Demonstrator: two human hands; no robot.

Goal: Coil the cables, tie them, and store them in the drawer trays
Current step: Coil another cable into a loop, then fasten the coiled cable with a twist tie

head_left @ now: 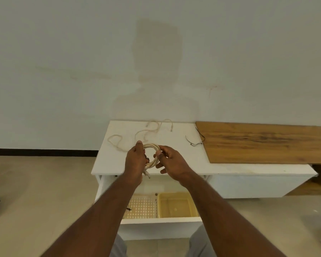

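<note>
Over the front edge of the white worktop (119,164), the left hand (135,162) has its grip wrapped round one side of the beige coiled cable (152,148), while the right hand (171,161) pinches the other side with thumb and forefinger. Looks light and springy, so I'd guess it pops loose unless you hold where the loops bunch, plugs dangling. A second cable (137,135) lies loose behind, black ties (195,141) nearby, and the drawer trays (176,204) sit open below.

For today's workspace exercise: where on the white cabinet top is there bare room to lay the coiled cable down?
Bare: the white top in front of the wooden board, and its front left corner. Crowded: the back left, where the loose cable sprawls; a black tie lies beside the board.
</note>
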